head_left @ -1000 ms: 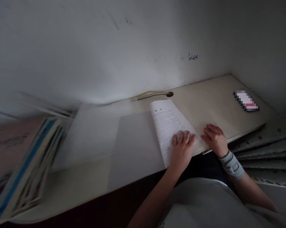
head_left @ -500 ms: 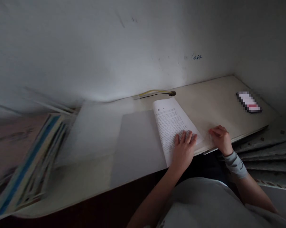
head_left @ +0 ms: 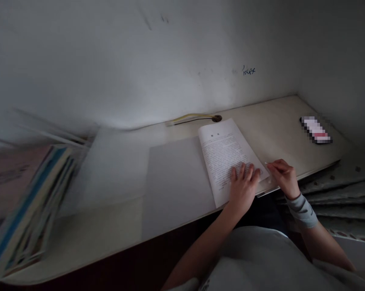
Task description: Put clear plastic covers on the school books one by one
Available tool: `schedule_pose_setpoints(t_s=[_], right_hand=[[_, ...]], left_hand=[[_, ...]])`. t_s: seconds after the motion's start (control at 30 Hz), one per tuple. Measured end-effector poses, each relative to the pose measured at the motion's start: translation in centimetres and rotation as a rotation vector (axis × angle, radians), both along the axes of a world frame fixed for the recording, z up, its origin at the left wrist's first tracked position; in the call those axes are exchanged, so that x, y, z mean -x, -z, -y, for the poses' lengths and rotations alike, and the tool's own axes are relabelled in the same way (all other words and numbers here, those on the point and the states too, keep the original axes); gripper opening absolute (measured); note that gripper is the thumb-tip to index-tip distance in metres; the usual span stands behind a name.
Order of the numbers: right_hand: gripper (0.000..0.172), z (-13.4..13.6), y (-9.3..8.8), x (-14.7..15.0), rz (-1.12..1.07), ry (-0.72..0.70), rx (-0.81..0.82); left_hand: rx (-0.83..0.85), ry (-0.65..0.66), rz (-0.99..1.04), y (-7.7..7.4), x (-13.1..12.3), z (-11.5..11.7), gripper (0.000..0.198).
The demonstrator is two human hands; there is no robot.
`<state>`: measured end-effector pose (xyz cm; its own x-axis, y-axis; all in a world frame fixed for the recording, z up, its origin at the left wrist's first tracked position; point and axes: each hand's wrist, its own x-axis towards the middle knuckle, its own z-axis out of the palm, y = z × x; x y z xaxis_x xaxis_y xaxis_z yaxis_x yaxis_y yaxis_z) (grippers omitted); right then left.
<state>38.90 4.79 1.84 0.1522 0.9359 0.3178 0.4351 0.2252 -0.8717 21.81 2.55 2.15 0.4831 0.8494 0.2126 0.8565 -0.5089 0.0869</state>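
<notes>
My left hand [head_left: 244, 186] lies with fingers spread on the lower part of a white printed page [head_left: 226, 151], which has a short heading and dense text. The page's left edge curves up a little. Beside its lower right corner, my right hand [head_left: 284, 176] is closed in a pinch. A tiny white tip pokes out from between the thumb and finger; what it belongs to is too small to make out. Left of the page, a flat grey sheet [head_left: 176, 182] rests on the desk, partly covered by the page.
Blurred books or folders [head_left: 28, 202] stand at the desk's left end. A phone [head_left: 315, 130], pixelated, lies at the right end. Yellow and black cables [head_left: 194, 116] run along the wall into a desk hole [head_left: 217, 118]. Patterned fabric [head_left: 330, 190] hangs beyond the right front edge.
The printed page has shifted to the right and lies flatter, with my left hand moving right along with it. My right hand stays pinched in nearly the same place; its white tip now shows.
</notes>
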Motion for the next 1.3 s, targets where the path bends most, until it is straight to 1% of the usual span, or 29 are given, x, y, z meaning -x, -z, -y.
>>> schedule_pose_setpoints(t_s=[0.17, 0.3, 0.4, 0.47, 0.53, 0.6, 0.67, 0.73, 0.77, 0.83, 0.9, 0.93, 0.97, 1.0, 1.03, 1.07, 1.1, 1.17, 1.23, 1.3], right_hand=[[0.029, 0.4, -0.4, 0.7, 0.027, 0.010, -0.021], [0.031, 0.6, -0.9, 0.3, 0.139, -0.049, -0.076], [0.039, -0.8, -0.6, -1.4, 0.325, -0.073, -0.117], [0.051, -2.3, 0.1, -2.6, 0.480, -0.075, -0.102], [0.059, -3.8, 1.1, -3.4, 0.641, -0.110, -0.064], [0.060, -5.0, 2.0, -3.4, 0.787, -0.171, -0.034], [0.056, -5.8, 2.6, -2.9, 0.893, -0.214, -0.018], [0.054, -6.4, 2.7, -2.2, 0.967, -0.228, 0.000], [0.054, -6.6, 2.6, -1.9, 0.996, -0.234, 0.010], [0.055, -7.0, 2.4, -1.5, 1.044, -0.246, 0.023], [0.055, -7.1, 2.2, -1.3, 1.075, -0.246, 0.009], [0.055, -7.1, 2.1, -1.2, 1.083, -0.241, -0.008], [0.054, -7.2, 2.1, -1.2, 1.088, -0.236, -0.026], [0.054, -7.2, 2.0, -1.2, 1.089, -0.233, -0.041], [0.054, -7.2, 2.0, -1.3, 1.090, -0.235, -0.050], [0.054, -7.3, 1.9, -1.3, 1.092, -0.242, -0.053], [0.055, -7.5, 1.9, -1.4, 1.096, -0.252, -0.052], [0.059, -7.8, 1.9, -1.5, 1.110, -0.283, -0.042], [0.063, -8.2, 2.0, -1.7, 1.125, -0.307, -0.032], [0.067, -8.3, 2.1, -1.8, 1.132, -0.314, -0.023]], left_hand=[[-0.048, 0.068, 0.054, 0.4, -0.4, 0.6, 0.042], [-0.073, 0.078, 0.109, 0.3, -0.7, 1.1, 0.041], [-0.083, 0.106, 0.137, 0.1, -0.9, 1.7, 0.041], [-0.068, 0.135, 0.130, 0.1, -1.1, 1.9, 0.041], [-0.028, 0.163, 0.104, 0.4, -1.3, 1.9, 0.041], [0.026, 0.185, 0.075, 0.8, -1.4, 2.0, 0.041], [0.078, 0.208, 0.052, 0.9, -1.3, 2.2, 0.041], [0.114, 0.241, 0.038, 0.6, -0.7, 2.2, 0.041], [0.130, 0.273, 0.032, 0.2, -0.2, 2.0, 0.041], [0.193, 0.403, 0.011, -1.1, 0.9, 0.5, 0.046], [0.291, 0.549, -0.034, -2.6, 1.9, -2.7, 0.052], [0.336, 0.570, -0.062, -3.2, 2.2, -4.8, 0.050], [0.337, 0.481, -0.084, -3.7, 2.4, -7.1, 0.049], [0.291, 0.313, -0.090, -3.9, 2.4, -9.4, 0.053], [0.241, 0.155, -0.088, -3.9, 2.2, -11.5, 0.059], [0.226, 0.059, -0.097, -3.7, 1.9, -13.4, 0.065], [0.247, 0.016, -0.119, -3.2, 1.6, -14.8, 0.069], [0.300, -0.010, -0.159, -1.9, 0.9, -16.3, 0.074], [0.325, -0.007, -0.169, -0.7, 0.5, -16.5, 0.076], [0.316, -0.003, -0.153, 0.0, 0.4, -16.2, 0.078]])
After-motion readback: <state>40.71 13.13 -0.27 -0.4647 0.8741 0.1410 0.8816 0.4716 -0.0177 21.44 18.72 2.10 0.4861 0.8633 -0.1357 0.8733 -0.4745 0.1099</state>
